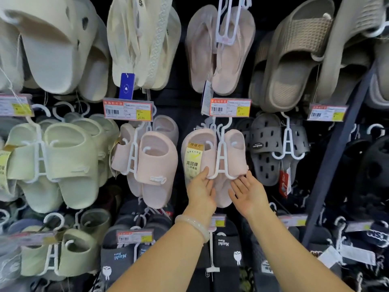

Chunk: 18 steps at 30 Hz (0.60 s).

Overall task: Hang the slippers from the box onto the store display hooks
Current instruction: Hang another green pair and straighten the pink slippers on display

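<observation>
both hands, left hand [202,189] and right hand [248,191], fingers loose and apart, steady the pink slippers [212,152]; make sure the hanger [221,152] seats at 12 o'clock before letting go.

My left hand [201,189] and right hand [248,193] touch the bottom of 2 pink slippers [212,157] on a white hanger [221,157].

The hands [223,190] hide the pink slippers' [212,157] heels.
</observation>
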Motion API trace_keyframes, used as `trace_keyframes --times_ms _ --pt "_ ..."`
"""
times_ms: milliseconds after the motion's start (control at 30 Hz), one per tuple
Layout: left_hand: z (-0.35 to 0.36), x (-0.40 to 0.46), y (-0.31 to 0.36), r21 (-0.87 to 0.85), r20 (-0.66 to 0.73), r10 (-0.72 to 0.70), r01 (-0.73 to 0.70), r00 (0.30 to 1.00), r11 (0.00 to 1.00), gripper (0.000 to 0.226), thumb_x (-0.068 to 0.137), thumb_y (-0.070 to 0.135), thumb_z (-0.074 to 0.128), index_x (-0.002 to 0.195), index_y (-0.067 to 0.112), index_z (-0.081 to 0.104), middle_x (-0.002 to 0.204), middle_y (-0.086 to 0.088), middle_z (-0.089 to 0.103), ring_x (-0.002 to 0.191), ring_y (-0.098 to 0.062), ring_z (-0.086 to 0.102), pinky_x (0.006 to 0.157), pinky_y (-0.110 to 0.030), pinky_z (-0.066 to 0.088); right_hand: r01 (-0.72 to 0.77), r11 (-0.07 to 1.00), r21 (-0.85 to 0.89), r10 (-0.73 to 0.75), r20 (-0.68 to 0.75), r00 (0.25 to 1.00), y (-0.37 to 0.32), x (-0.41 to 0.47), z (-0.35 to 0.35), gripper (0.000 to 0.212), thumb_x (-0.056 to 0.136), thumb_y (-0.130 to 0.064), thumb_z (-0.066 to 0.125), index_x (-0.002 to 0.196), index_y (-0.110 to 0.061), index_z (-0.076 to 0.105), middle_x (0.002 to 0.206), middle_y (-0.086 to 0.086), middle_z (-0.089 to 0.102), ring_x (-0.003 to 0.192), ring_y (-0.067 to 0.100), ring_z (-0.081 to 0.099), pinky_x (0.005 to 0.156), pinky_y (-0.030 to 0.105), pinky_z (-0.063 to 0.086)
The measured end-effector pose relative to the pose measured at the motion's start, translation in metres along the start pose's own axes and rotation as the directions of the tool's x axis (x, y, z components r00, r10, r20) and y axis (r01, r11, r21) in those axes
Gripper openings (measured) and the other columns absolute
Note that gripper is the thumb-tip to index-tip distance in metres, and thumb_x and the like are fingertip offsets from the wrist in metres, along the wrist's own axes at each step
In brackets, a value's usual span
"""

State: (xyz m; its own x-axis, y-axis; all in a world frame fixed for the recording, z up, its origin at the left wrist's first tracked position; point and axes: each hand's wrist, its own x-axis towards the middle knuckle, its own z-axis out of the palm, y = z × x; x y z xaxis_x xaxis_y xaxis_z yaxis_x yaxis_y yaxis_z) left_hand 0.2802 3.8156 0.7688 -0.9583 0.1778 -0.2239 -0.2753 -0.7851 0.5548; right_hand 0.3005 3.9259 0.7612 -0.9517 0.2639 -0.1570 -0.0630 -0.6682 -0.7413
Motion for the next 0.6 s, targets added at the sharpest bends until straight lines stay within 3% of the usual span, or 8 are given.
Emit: trace_keyframes --times_ms 100,167,233,300,367,433,500,600 --pt "-0.001 0.001 0.0 0.03 -0.013 -0.005 0.006 1.0 1.0 0.037 0.083 0.011 0.064 0.12 0.008 0.058 0.106 -0.01 0.068 0.099 -0.021 0.064 0.077 -0.029 0.052 -0.002 0.999 -0.051 -0.001 -0.064 0.998 0.002 0.001 -0.001 0.053 0.095 -0.035 0.049 0.139 -0.007 0.038 0.142 0.011 0.043 0.135 0.022 0.037 0.11 0.036 0.032" --pt "-0.004 -0.003 0.001 0.076 -0.048 -0.001 0.004 0.999 0.997 0.042 0.082 0.011 0.066 0.122 0.007 0.055 0.114 -0.012 0.065 0.096 -0.019 0.063 0.077 -0.029 0.051 -0.003 0.993 -0.115 -0.016 -0.166 0.986 0.004 -0.002 0.0 0.038 0.094 -0.025 0.052 0.127 -0.007 0.048 0.125 0.011 0.052 0.122 0.022 0.049 0.103 0.035 0.039" --pt "-0.009 -0.007 0.001 0.14 -0.117 0.073 -0.057 0.99 0.989 0.051 0.079 0.008 0.069 0.127 0.006 0.051 0.115 -0.013 0.063 0.09 -0.018 0.062 0.073 -0.027 0.049 0.018 0.981 -0.193 -0.072 -0.272 0.96 0.008 -0.001 0.003 0.005 0.092 -0.011 0.051 0.091 -0.01 0.056 0.092 0.007 0.056 0.087 0.019 0.058 0.081 0.027 0.05" --pt "-0.016 -0.009 0.002 0.276 -0.193 0.254 -0.196 0.948 0.941 0.065 0.075 0.006 0.073 0.132 0.008 0.041 0.113 -0.008 0.058 0.096 -0.019 0.058 0.077 -0.025 0.044 0.113 0.935 -0.338 -0.221 -0.302 0.927 0.012 0.001 0.007 0.021 0.088 -0.001 0.045 0.075 -0.017 0.046 0.073 0.002 0.046 0.063 0.014 0.044 0.056 0.02 0.042" --pt "-0.021 -0.014 0.007 0.428 -0.148 0.472 -0.374 0.869 0.823 0.06 0.075 0.007 0.074 0.126 0.013 0.043 0.103 0.001 0.055 0.096 -0.015 0.056 0.076 -0.021 0.042 0.214 0.861 -0.462 -0.369 -0.276 0.888 0.019 0.0 0.016 0.015 0.087 -0.002 0.046 0.092 -0.015 0.049 0.082 0.004 0.047 0.072 0.018 0.043 0.062 0.023 0.038" --pt "-0.027 -0.021 0.018 0.53 -0.067 0.644 -0.52 0.762 0.67 0.044 0.076 0.012 0.074 0.11 0.021 0.047 0.096 0.008 0.053 0.093 -0.01 0.053 0.076 -0.017 0.042 0.299 0.808 -0.508 -0.453 -0.209 0.867 0.028 -0.002 0.029 0.023 0.087 -0.007 0.053 0.11 -0.011 0.05 0.097 0.006 0.05 0.086 0.019 0.048 0.07 0.024 0.039" --pt "-0.035 -0.027 0.031 0.599 -0.02 0.769 -0.608 0.639 0.52 0.036 0.077 0.017 0.073 0.101 0.023 0.047 0.094 0.011 0.047 0.09 -0.008 0.048 0.078 -0.014 0.039 0.315 0.792 -0.523 -0.459 -0.17 0.872 0.036 -0.006 0.045 0.037 0.086 -0.013 0.06 0.12 -0.005 0.048 0.104 0.006 0.051 0.094 0.018 0.051 0.08 0.027 0.042" --pt "-0.053 -0.035 0.053 0.652 -0.057 0.89 -0.658 0.452 0.375 0.028 0.076 0.022 0.073 0.094 0.02 0.051 0.093 0.011 0.044 0.089 -0.012 0.046 0.082 -0.023 0.04 0.215 0.86 -0.463 -0.314 -0.149 0.938 0.051 -0.011 0.063 0.045 0.087 -0.023 0.061 0.123 -0.001 0.048 0.106 0.012 0.056 0.101 0.023 0.055 0.096 0.038 0.045"
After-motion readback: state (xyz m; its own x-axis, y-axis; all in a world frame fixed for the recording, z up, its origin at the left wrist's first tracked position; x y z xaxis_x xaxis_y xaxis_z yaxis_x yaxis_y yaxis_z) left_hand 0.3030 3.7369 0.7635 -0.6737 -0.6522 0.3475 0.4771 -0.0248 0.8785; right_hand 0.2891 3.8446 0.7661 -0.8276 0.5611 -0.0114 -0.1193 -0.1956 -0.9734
